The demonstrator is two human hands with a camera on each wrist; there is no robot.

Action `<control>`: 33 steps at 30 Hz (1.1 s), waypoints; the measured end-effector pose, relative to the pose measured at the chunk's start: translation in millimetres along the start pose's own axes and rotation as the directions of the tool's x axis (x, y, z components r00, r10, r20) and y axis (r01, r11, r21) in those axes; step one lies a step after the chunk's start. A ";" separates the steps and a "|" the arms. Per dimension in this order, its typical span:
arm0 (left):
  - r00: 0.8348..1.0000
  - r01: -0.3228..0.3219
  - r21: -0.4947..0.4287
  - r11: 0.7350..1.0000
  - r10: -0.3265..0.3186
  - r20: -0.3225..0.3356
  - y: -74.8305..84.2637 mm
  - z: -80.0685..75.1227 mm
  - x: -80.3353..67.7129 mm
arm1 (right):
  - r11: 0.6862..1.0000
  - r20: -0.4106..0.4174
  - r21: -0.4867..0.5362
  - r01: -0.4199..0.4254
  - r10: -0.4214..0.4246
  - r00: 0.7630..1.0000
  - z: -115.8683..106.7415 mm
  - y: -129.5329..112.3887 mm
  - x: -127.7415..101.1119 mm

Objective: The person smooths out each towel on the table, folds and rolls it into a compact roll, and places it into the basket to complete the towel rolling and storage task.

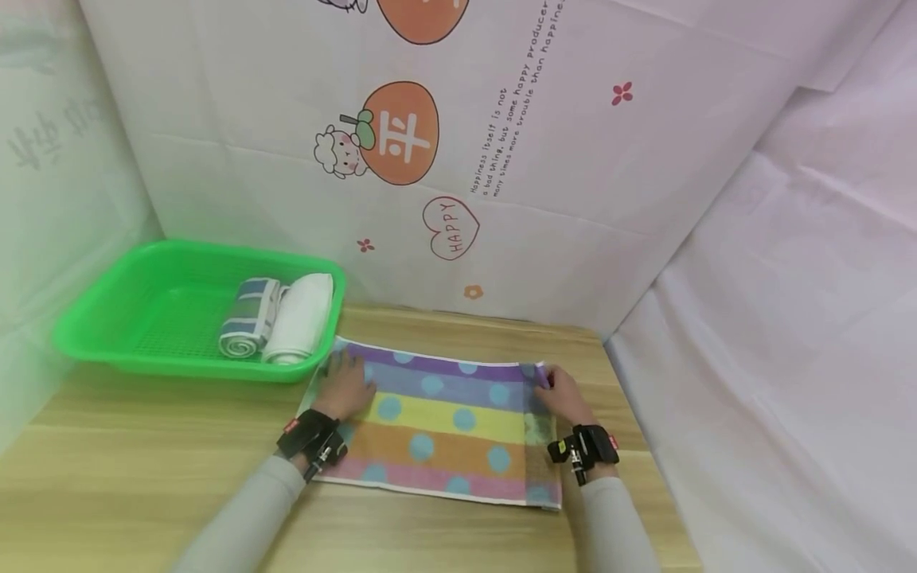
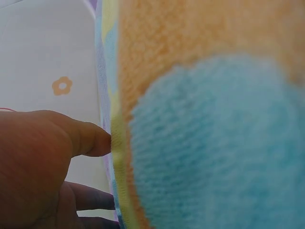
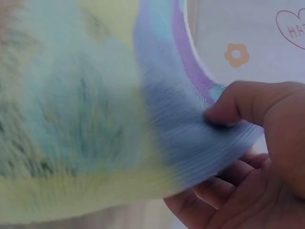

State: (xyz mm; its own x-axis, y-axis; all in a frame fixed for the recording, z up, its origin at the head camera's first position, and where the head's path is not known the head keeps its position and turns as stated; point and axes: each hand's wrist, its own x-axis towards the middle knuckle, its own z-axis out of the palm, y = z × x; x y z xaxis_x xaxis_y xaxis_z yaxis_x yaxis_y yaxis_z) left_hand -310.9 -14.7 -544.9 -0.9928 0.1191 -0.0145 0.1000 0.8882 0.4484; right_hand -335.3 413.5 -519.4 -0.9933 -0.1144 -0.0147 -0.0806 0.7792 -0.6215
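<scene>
A striped towel (image 1: 451,422) with light-blue dots lies spread on the wooden table, its bands running purple, blue, yellow, orange and pink. My left hand (image 1: 345,387) rests on its left part near the upper edge. In the left wrist view, the thumb and fingertips of that left hand (image 2: 43,162) touch the towel's surface. At the upper right corner, my right hand (image 1: 567,395) pinches the towel's edge. The right wrist view shows the thumb of the right hand (image 3: 257,129) on top of the cloth and fingers beneath, with the edge lifted and slightly blurred.
A green plastic basket (image 1: 193,372) stands at the back left, close to the towel's left corner. Inside it are a rolled striped towel (image 1: 248,317) and a rolled white towel (image 1: 299,318). White printed sheets (image 1: 544,239) wall the back and sides of the table (image 1: 179,477).
</scene>
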 end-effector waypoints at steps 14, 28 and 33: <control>1.000 0.011 -0.006 1.000 -0.011 0.012 0.5 -1.7 -1.0 | 1.000 0.008 0.003 -0.029 0.029 1.000 -8.9 10.2 -12.0; 1.000 0.023 -0.002 1.000 -0.023 0.022 -2.0 -1.9 -1.0 | 1.000 -0.050 -0.002 -0.019 0.019 0.999 -35.5 22.1 -53.9; 0.999 0.025 0.000 1.000 -0.025 0.028 -0.5 -0.9 -0.9 | 0.981 0.039 0.040 -0.189 0.187 0.982 -22.0 36.6 -66.5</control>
State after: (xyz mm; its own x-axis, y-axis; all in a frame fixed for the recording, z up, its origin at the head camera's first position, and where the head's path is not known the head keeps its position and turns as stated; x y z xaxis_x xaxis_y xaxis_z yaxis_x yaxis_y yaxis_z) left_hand -310.2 -15.6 -544.3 -0.9927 0.1092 -0.0512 0.0749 0.8909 0.4480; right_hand -274.0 463.2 -524.0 -0.9869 0.0096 -0.1609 0.1116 0.7613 -0.6388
